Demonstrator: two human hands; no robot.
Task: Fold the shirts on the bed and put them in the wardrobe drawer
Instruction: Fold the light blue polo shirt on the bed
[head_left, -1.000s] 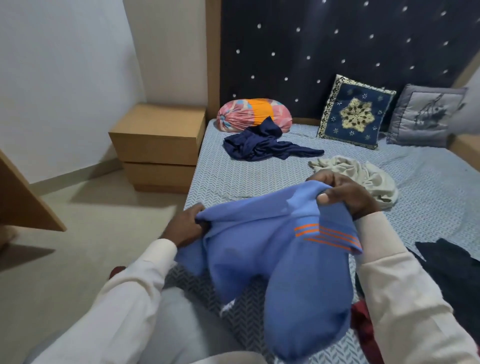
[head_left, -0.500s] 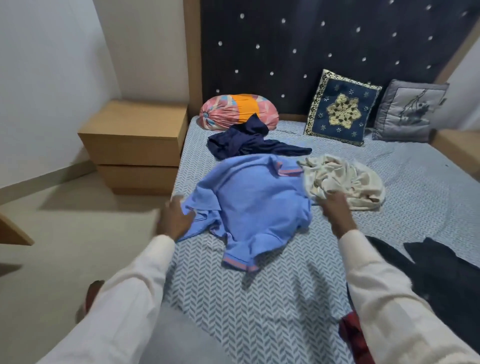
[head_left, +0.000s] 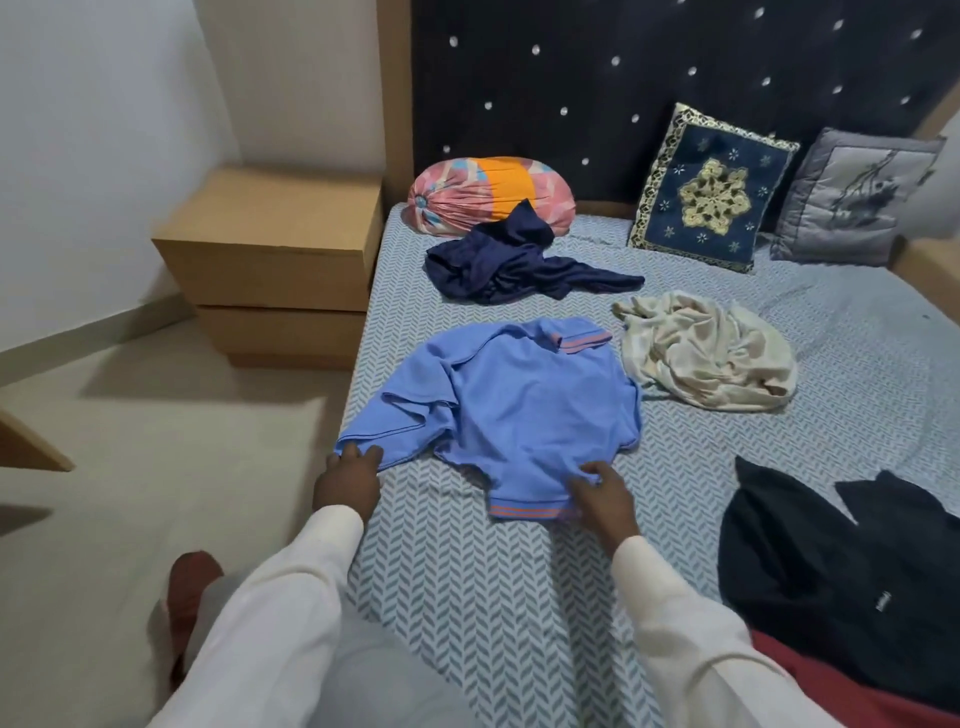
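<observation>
A light blue shirt (head_left: 524, 410) with orange-striped cuffs lies spread but rumpled on the bed (head_left: 467, 582), near its left edge. My left hand (head_left: 347, 480) pinches the shirt's left corner at the bed's edge. My right hand (head_left: 597, 493) grips the cloth beside the striped cuff at the shirt's near edge. A navy shirt (head_left: 514, 262) lies crumpled farther back. To the right of the blue one sits a bunched cream shirt (head_left: 706, 353). A black garment (head_left: 841, 577) lies at the near right, with red cloth (head_left: 852, 691) under it.
A wooden bedside cabinet (head_left: 270, 260) with two drawers stands left of the bed. A pink and orange bolster (head_left: 488, 192), a navy embroidered cushion (head_left: 711, 187) and a grey cushion (head_left: 852, 197) lean against the dark headboard. Beige floor (head_left: 156, 467) lies to the left.
The blue shirt went from held up in both hands to lying on the bed. Both hands have since moved to its near edge and taken hold of the cloth.
</observation>
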